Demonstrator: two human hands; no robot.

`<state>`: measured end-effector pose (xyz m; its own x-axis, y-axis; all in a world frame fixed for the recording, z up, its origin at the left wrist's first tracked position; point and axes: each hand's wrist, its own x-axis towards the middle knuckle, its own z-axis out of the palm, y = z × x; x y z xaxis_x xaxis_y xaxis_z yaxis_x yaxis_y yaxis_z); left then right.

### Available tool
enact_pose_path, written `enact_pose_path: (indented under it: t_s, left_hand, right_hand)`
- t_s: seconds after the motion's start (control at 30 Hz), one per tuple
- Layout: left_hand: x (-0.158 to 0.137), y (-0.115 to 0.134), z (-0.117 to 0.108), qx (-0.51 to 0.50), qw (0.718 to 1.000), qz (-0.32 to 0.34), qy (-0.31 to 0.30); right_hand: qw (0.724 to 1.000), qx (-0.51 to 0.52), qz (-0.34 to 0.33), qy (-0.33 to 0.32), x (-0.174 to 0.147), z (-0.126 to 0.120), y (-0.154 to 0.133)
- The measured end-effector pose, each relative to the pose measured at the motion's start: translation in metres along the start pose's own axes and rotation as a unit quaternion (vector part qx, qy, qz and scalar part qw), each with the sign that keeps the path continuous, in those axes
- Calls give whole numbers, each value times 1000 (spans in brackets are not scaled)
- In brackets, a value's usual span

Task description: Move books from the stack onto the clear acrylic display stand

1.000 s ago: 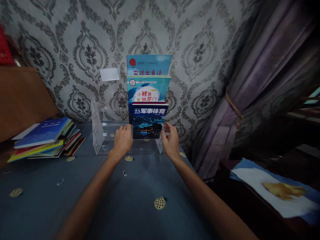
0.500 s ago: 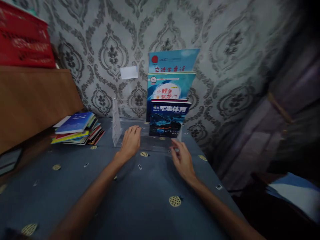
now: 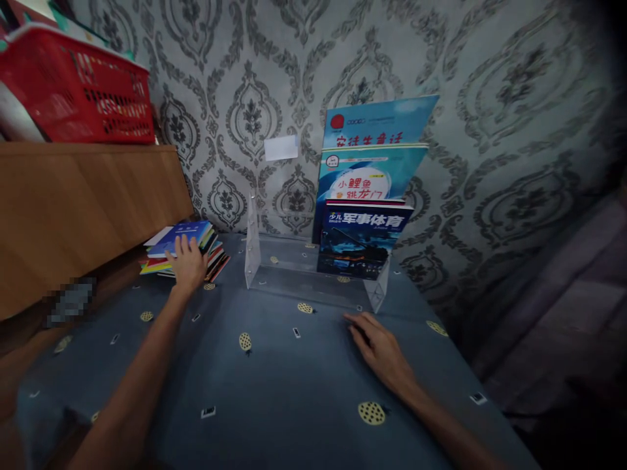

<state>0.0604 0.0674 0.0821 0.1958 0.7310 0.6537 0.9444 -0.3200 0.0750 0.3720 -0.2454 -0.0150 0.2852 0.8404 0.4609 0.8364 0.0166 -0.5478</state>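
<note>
My left hand (image 3: 189,262) lies over the front of a stack of books (image 3: 161,264), its fingers spread on the blue book (image 3: 171,240) on top. I cannot tell whether it presses or only hovers. In front of the clear acrylic rack (image 3: 313,287), my right hand (image 3: 379,346) rests low over the cloth, fingers loosely extended with nothing in them. Several books stand in tiers on the rack's right side: a dark blue military book (image 3: 360,245) in front, a teal book (image 3: 411,163) behind it, and a light blue book (image 3: 377,121) at the back.
A red plastic basket (image 3: 117,98) sits on a wooden cabinet (image 3: 98,209) at the left. The blue-grey tablecloth (image 3: 274,391) has a pineapple print. Patterned wallpaper (image 3: 235,39) rises behind the rack, with a white label (image 3: 281,148) in front of it.
My left hand has moved left from the rack to the book stack. My right hand has drawn back from the rack's front corner. The view has turned left.
</note>
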Motion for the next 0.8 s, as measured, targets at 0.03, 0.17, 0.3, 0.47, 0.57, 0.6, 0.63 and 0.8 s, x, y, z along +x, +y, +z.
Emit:
enact_pose_path:
  t_s: [0.03, 0.17, 0.3, 0.47, 0.57, 0.6, 0.63, 0.8]
  left_hand:
    - [3, -9, 1, 7, 1000, -5, -16]
    - [6, -31, 3, 9, 996, -22, -81]
    - [-1, -35, 0, 34, 995, 2, -89]
    - [-4, -35, -4, 75, 994, 45, -71]
    - [-2, -39, -7, 81, 993, 58, -64]
    - [-2, -40, -8, 80, 993, 64, -62]
    - [-1, -42, -9, 79, 992, 72, -59]
    - [-2, -50, -15, 94, 987, 122, -55]
  right_hand:
    - [1000, -1, 1, -2, 0, 0, 0]
    - [1000, -5, -1, -3, 0, -1, 0]
    - [1000, -9, -5, -3, 1, -1, 0]
    - [1000, -8, -8, 1, 1, -1, -2]
    - [1000, -7, -8, -2, 1, -2, -5]
    - [1000, -7, -7, -4, 1, -3, -6]
    - [1000, -7, -6, -6, 1, -3, -7]
    - [1000, -8, -2, -15, 1, -4, -7]
